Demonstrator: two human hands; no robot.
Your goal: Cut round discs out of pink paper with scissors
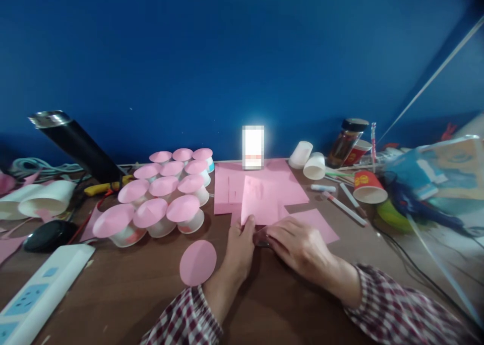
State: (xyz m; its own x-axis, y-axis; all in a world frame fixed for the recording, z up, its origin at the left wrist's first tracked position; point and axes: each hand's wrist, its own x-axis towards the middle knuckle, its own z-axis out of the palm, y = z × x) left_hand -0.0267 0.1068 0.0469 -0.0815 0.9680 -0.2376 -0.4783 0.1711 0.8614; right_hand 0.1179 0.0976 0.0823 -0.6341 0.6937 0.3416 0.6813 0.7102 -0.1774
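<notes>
My left hand pinches the lower left corner of a pink paper piece, which is held tilted up from the table. Close to the paper's lower edge, my right hand is closed, its fingers curled. A small dark, shiny thing shows between the two hands; its kind is unclear. Left of my left wrist lies a pink paper disc. Beyond the hands, larger pink sheets lie overlapped, and a smaller pink piece is beside my right hand.
On the left stand several white paper cups topped with shallow pink paper cones. A power strip, computer mouse and black flask are farther left. Markers, a red cup and a dark-lidded jar sit right.
</notes>
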